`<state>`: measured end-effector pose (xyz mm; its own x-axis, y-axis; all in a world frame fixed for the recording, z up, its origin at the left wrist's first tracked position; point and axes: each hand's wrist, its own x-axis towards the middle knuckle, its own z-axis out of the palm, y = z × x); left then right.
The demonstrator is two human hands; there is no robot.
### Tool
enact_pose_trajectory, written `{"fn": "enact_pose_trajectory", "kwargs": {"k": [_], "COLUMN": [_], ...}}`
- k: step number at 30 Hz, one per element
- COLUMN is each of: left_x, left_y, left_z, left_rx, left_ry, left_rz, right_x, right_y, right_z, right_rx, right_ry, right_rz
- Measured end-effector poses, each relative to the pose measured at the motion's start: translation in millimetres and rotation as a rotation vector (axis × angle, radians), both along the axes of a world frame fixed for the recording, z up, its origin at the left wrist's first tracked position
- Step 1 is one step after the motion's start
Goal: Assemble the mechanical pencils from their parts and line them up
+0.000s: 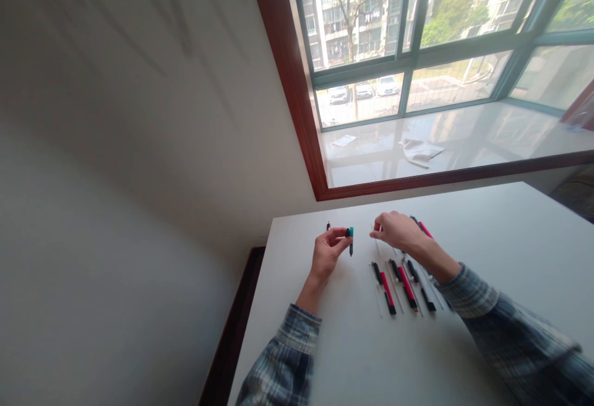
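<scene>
My left hand [326, 256] is raised a little over the white table, thumb and fingers pinched on a short pen barrel [351, 246] in black and teal. To its right, my right hand [403, 233] has its fingertips closed at a thin pale pen refill [377, 246]. Below the right hand lies a row of pen parts: a red and black barrel [387, 291], another red barrel [406, 285], a black barrel [426, 298], and several thin refills [395, 288] between them. My right hand and wrist hide part of the pieces behind them.
Behind my left hand lies a small dark pen piece [328, 225]. A red piece [426, 229] shows past my right wrist. The white table [352, 344] meets a wall on the left. At the back, a red-brown window frame [320, 177] borders a sill holding a crumpled white cloth [421, 151].
</scene>
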<state>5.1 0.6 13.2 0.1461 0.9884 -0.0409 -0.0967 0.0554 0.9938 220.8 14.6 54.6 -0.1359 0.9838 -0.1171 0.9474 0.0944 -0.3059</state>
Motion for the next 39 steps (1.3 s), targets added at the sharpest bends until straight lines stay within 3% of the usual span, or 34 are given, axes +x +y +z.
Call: {"fn": "enact_pose_trajectory", "kwargs": {"k": [6, 16, 23, 31, 36, 39], "left_x": [1.8, 0.2, -1.7, -4.1, -4.4, -3.6], "left_y": [-0.3, 2.9, 2.8, 4.3, 3.9, 3.0], "left_z": [5.3, 3.0, 0.1, -10.4, -10.8, -9.2], "left_rx": [-0.002, 0.008, 0.016, 0.016, 0.017, 0.016], "left_ry": [-0.005, -0.009, -0.016, -0.044, -0.041, -0.045], "left_rz": [0.021, 0.055, 0.064, 0.039, 0.022, -0.004], "right_x": [-5.3, -13.4, -10.3, 8.8, -1.3, -8.1], "right_y": [-1.0, -0.8, 0.4, 11.3, 6.6, 3.2], "right_z": [-13.8, -21.2, -14.8, 6.1, 18.5, 21.4], "right_rx": [-0.066, -0.052, -0.029, 0.077, 0.105, 0.113], "right_ry": [-0.172, -0.149, -0.054, 0.558, 0.952, 1.076], "right_rz": [0.007, 0.043, 0.081, 0.152, 0.193, 0.212]}}
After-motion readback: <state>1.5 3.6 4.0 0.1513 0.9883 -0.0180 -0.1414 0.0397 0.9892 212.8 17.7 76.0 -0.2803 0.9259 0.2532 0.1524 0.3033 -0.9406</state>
